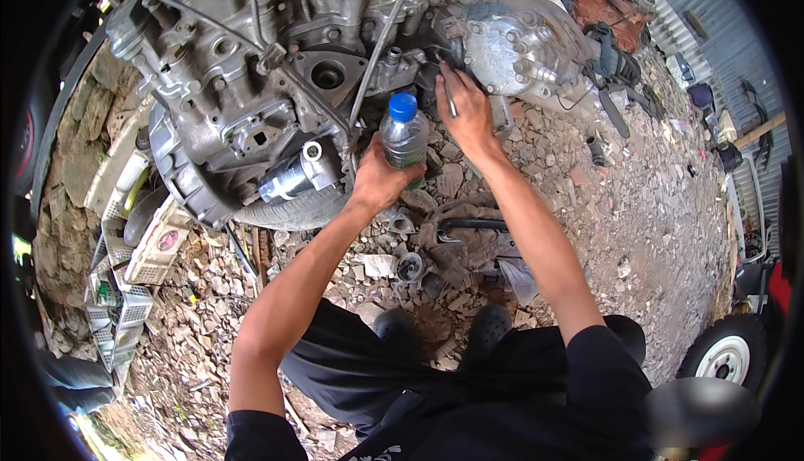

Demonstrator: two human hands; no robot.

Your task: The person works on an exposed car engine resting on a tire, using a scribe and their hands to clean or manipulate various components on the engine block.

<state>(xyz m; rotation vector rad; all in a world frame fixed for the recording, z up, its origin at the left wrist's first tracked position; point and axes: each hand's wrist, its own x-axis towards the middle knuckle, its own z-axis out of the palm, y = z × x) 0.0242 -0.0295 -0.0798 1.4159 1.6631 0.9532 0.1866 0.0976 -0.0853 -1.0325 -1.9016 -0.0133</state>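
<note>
A: What are the hands doing?

B: The left hand [378, 178] has its fingers clamped round a clear plastic bottle [404, 135] with a blue cap, held upright just beside a grey engine block [251, 84]. The right hand [466, 112] pinches a thin metal tool [448, 92] against the engine.

A: And underneath?

B: Rubble-strewn ground [636, 210]; the engine rests on a tyre [293, 210].

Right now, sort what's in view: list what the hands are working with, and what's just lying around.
In use:
- clear bottle with blue cap, in left hand
- thin metal tool, in right hand
- engine block

Lying about:
- tyre under the engine
- white plastic crates
- white-rimmed wheel
- rubble ground
</note>
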